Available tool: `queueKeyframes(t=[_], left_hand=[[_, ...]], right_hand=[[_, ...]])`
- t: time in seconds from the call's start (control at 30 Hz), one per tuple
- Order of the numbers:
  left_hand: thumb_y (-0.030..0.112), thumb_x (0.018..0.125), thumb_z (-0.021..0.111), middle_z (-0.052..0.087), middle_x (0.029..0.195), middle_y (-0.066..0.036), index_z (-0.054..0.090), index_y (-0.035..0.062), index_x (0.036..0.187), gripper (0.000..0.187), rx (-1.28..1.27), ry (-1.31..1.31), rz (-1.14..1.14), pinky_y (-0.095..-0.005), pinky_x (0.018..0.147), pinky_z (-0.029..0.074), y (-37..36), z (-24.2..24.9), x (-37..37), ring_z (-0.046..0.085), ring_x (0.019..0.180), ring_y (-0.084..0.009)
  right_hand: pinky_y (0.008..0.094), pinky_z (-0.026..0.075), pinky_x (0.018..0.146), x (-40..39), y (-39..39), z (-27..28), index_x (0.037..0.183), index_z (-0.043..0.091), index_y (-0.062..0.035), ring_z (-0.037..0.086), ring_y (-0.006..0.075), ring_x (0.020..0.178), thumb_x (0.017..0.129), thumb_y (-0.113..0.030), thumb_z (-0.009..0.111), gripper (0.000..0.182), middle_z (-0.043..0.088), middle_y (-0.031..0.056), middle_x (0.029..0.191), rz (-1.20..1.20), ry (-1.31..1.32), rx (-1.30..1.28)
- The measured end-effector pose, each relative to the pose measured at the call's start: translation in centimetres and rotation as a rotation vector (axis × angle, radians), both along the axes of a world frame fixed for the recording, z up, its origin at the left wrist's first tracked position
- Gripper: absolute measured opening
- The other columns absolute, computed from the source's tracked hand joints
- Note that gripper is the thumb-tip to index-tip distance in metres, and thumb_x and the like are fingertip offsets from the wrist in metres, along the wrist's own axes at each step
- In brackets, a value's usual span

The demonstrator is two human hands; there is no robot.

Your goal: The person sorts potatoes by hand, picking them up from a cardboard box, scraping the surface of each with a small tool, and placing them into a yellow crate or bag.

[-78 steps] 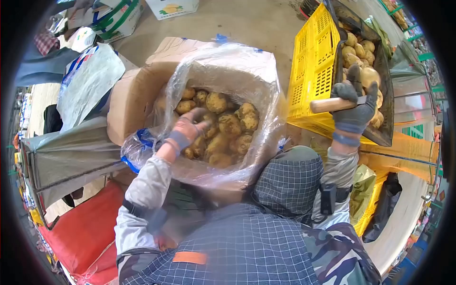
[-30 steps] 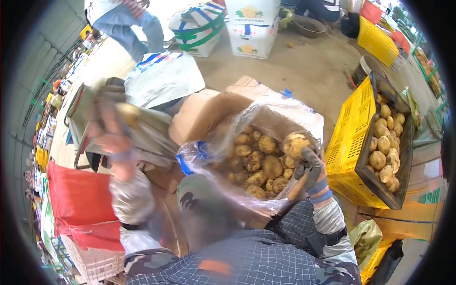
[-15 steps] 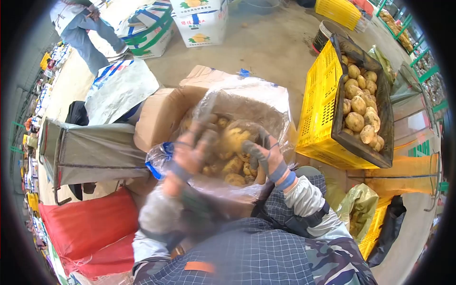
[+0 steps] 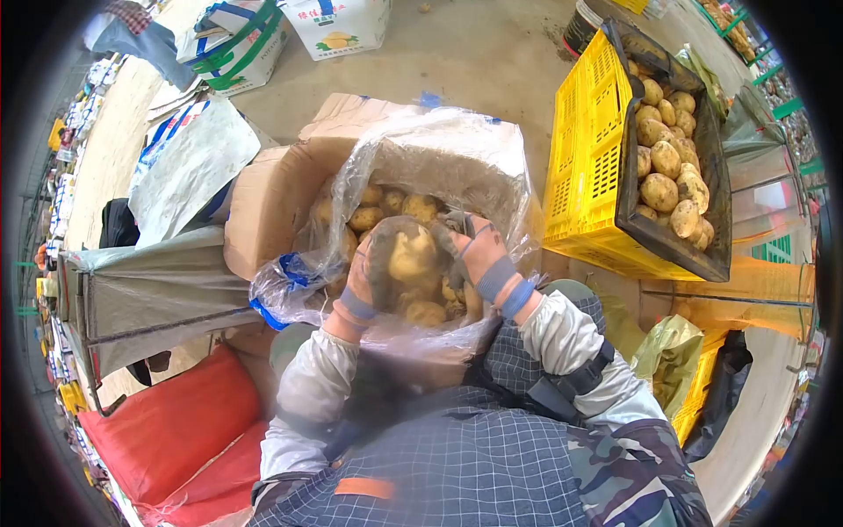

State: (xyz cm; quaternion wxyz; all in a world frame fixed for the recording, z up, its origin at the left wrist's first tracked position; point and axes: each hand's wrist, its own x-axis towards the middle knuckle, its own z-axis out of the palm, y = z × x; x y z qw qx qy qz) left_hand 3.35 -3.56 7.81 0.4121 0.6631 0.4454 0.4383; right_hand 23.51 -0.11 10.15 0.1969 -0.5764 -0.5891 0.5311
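A potato (image 4: pixel 413 256) is held between my two gloved hands, above the open cardboard box (image 4: pixel 265 206). My left hand (image 4: pixel 363 274) curls along its left side, with dark glove fingers against it. On its right upper side is my right hand (image 4: pixel 479 253), fingers bent inward; their tips are partly hidden. Below and behind, more potatoes (image 4: pixel 369 216) lie inside the box. A clear plastic liner (image 4: pixel 357 167) covers the box's rim and hangs over its near side.
To the right stands a tilted yellow crate (image 4: pixel 584 167) full of potatoes. A red sack (image 4: pixel 176 422) lies at the lower left, below a grey cloth-covered frame (image 4: pixel 162 290). White printed cartons (image 4: pixel 338 31) stand at the back. A person's leg (image 4: pixel 145 44) shows at the upper left.
My left hand, raised and blurred before, has come down against the potato's left side. The potato has shifted slightly left. The whole view has tilted a little, moving the surroundings upward.
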Motion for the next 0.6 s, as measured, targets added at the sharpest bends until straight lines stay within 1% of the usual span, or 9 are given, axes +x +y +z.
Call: queueKeyframes(t=[0.03,0.07,0.13,0.2,0.23,0.3,0.43,0.5,0.6], left_hand=[[0.027,0.103,0.047,0.063,0.116,-0.011,0.056,0.0011,0.123,0.033,0.151,0.158,0.032,-0.0356,0.087,0.052,0.1,-1.0,-0.1,0.062,0.104,-0.0225],[0.028,0.103,0.047,0.063,0.116,-0.011,0.056,0.0018,0.122,0.033,0.304,0.314,0.063,-0.0365,0.086,0.053,0.2,-1.8,-0.2,0.063,0.103,-0.0236],[0.013,0.088,0.067,0.065,0.114,-0.013,0.058,-0.0001,0.122,0.038,-0.343,-0.530,0.170,-0.0345,0.087,0.053,0.4,-3.3,0.5,0.065,0.101,-0.0247],[0.005,0.078,0.078,0.066,0.113,-0.014,0.058,-0.0010,0.122,0.048,-0.508,-0.642,0.246,-0.0333,0.087,0.054,0.1,-4.2,0.5,0.066,0.100,-0.0250],[0.003,0.077,0.079,0.066,0.113,-0.014,0.058,-0.0010,0.122,0.049,-0.346,-0.331,0.268,-0.0331,0.087,0.054,-0.1,-4.4,0.1,0.066,0.100,-0.0247],[0.003,0.077,0.079,0.066,0.112,-0.013,0.059,-0.0010,0.122,0.049,-0.288,-0.138,0.267,-0.0327,0.088,0.053,-0.2,-4.8,-0.4,0.066,0.100,-0.0236],[0.006,0.083,0.075,0.066,0.111,-0.012,0.059,-0.0013,0.120,0.041,-0.817,-1.007,0.035,-0.0323,0.091,0.052,-0.1,-3.7,-1.3,0.064,0.103,-0.0199],[0.006,0.086,0.072,0.066,0.111,-0.012,0.059,-0.0018,0.120,0.037,-0.855,-1.196,0.031,-0.0328,0.092,0.051,0.2,-4.5,-1.6,0.063,0.105,-0.0194],[0.006,0.088,0.068,0.065,0.115,-0.013,0.056,-0.0033,0.123,0.038,-0.712,-1.013,0.172,-0.0348,0.095,0.050,0.1,-7.0,-1.9,0.062,0.108,-0.0220]], right_hand=[[0.0421,0.046,0.097,-0.1,0.5,0.8,0.132,0.054,-0.0046,0.059,0.0369,0.113,0.093,-0.040,0.062,0.053,0.061,0.0235,0.122,-0.010,0.050,-0.141],[0.0413,0.047,0.097,-0.8,0.3,-1.2,0.134,0.052,-0.0061,0.060,0.0354,0.113,0.093,-0.039,0.061,0.053,0.062,0.0220,0.122,-0.039,-0.248,-0.002],[0.0408,0.047,0.097,-1.0,-0.4,-0.6,0.135,0.051,-0.0081,0.059,0.0346,0.114,0.092,-0.038,0.061,0.053,0.061,0.0210,0.124,-0.050,-0.372,0.188],[0.0405,0.047,0.099,-0.8,-0.8,-0.8,0.137,0.049,-0.0087,0.058,0.0341,0.116,0.091,-0.036,0.062,0.055,0.060,0.0200,0.127,-0.030,-0.464,0.348],[0.0404,0.046,0.100,-0.5,-0.9,-1.3,0.139,0.048,-0.0083,0.057,0.0340,0.118,0.090,-0.034,0.063,0.058,0.060,0.0195,0.128,-0.011,-0.491,0.409],[0.0401,0.046,0.101,-0.6,-0.7,-0.6,0.140,0.047,-0.0091,0.057,0.0336,0.119,0.088,-0.032,0.065,0.060,0.059,0.0178,0.130,0.111,-0.549,0.394],[0.0392,0.047,0.100,-1.4,-0.6,1.5,0.138,0.050,-0.0128,0.058,0.0321,0.118,0.087,-0.031,0.066,0.057,0.060,0.0141,0.131,0.355,-0.538,0.261],[0.0390,0.048,0.099,-1.5,-0.7,1.1,0.137,0.051,-0.0135,0.059,0.0316,0.117,0.086,-0.030,0.066,0.056,0.060,0.0132,0.131,0.383,-0.510,0.291],[0.0393,0.049,0.097,-1.6,-0.9,0.6,0.136,0.052,-0.0132,0.060,0.0317,0.115,0.085,-0.027,0.067,0.055,0.061,0.0130,0.129,0.396,-0.520,0.323]])
